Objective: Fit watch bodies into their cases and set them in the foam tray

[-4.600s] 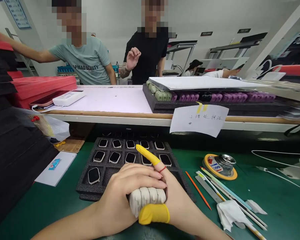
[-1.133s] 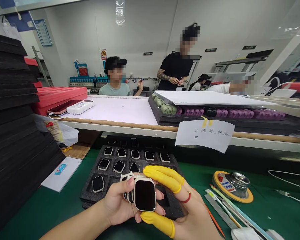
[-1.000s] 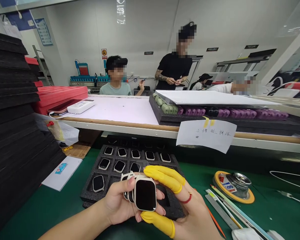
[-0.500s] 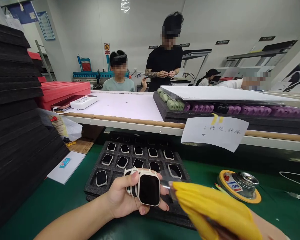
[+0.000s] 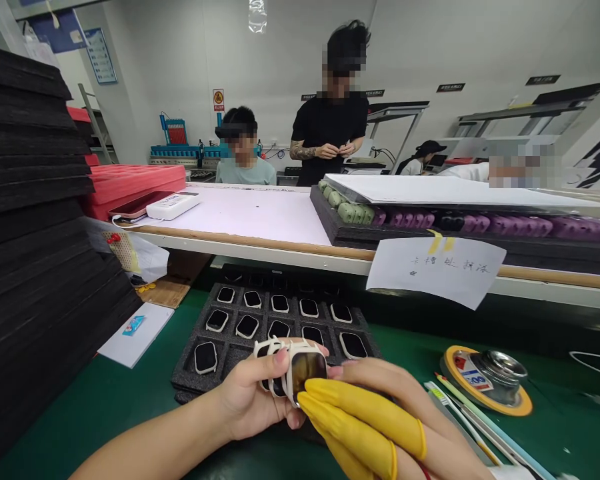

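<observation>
A small stack of white-framed smartwatches [image 5: 307, 365] is gripped in my left hand [image 5: 247, 393], thumb on top and fingers beneath. The front watch has its dark screen toward me. My right hand [image 5: 375, 420] wears yellow finger cots; its fingers are pressed together against the front watch's lower screen, and a bare fingertip is by the right edge. The right thumb is hidden. Behind both hands lies a black foam tray [image 5: 186, 381] with smartwatches in its compartments, partly covered by my hands.
Tall black foam sheets [image 5: 35, 267] are stacked at the left. A shelf [image 5: 260, 243] crosses above the tray, with a paper note [image 5: 435, 270] hanging from it. At right stand a metal-topped jar [image 5: 503, 373] inside a yellow tape roll [image 5: 450, 363] and several thin sticks [image 5: 480, 417]. Co-workers are beyond.
My right hand has turned and come left onto the front watch. The clear film and shiny metal tip seen by it earlier are out of sight. The front watch has tilted slightly.
</observation>
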{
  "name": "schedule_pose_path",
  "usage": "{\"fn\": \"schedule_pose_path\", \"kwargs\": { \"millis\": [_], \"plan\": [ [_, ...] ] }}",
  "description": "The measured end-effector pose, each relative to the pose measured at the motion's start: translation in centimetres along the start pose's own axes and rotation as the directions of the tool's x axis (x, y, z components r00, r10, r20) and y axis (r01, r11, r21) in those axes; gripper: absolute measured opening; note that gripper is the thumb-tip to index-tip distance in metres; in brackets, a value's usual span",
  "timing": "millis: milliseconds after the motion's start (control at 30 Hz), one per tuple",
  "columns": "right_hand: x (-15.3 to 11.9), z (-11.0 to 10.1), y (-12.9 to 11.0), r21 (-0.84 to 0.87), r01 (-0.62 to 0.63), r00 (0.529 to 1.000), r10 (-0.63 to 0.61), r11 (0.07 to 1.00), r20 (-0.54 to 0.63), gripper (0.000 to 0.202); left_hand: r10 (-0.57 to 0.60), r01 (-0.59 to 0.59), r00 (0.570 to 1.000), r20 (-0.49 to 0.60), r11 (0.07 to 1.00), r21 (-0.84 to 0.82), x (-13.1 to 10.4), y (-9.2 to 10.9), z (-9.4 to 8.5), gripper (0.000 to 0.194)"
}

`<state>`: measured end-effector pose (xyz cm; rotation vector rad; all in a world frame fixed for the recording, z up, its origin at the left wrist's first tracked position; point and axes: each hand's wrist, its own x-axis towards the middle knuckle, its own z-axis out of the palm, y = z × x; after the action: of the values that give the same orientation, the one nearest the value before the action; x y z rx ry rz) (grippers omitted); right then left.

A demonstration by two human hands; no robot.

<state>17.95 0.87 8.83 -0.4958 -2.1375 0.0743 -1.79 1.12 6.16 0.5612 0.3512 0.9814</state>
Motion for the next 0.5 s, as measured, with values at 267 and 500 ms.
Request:
{"fn": "schedule_pose_path", "kwargs": {
  "millis": [267, 500],
  "plan": [
    [1.6, 1.8, 0.2, 0.021, -0.111, 0.994, 0.111, 0.994, -0.006, 0.037, 0.029, -0.025, 0.989, -0.144, 0.999, 0.027, 0.0, -0.8, 0.6, 0.041],
    [1.8, 1.0, 0.8, 0.180, -0.178, 0.984, 0.176, 0.968, 0.028, 0.049, -0.050, 0.040, 0.985, -0.168, 0.997, -0.064, -0.3, -0.2, 0.9, 0.046]
  ]
}}
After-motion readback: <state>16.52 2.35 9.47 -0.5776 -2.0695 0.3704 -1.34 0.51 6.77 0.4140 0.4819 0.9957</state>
